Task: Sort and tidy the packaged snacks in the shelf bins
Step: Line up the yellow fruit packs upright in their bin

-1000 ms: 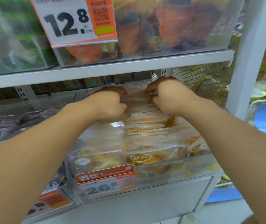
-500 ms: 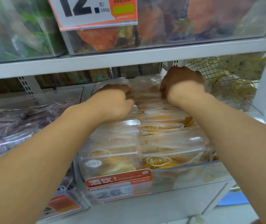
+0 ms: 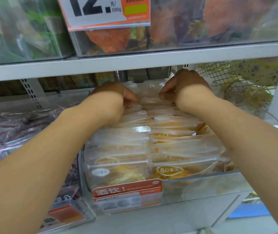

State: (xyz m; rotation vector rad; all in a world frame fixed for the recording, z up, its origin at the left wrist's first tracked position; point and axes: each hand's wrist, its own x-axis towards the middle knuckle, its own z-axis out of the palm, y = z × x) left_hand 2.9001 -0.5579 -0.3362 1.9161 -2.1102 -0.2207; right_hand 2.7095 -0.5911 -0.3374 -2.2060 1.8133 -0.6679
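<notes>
Both hands pushed deeper; left hand, right hand fingers pinch crinkly clear snack packets.

Behind the clear bin, the fingertips of the left hand and the right hand are buried among the packets, so what each grips cannot be told. On the bin's front, the lower price tag is too blurred to read. Above the bin, the upper tag is cut off by the top edge, and the bags in the upper bins are blurred smears of orange and green.
</notes>
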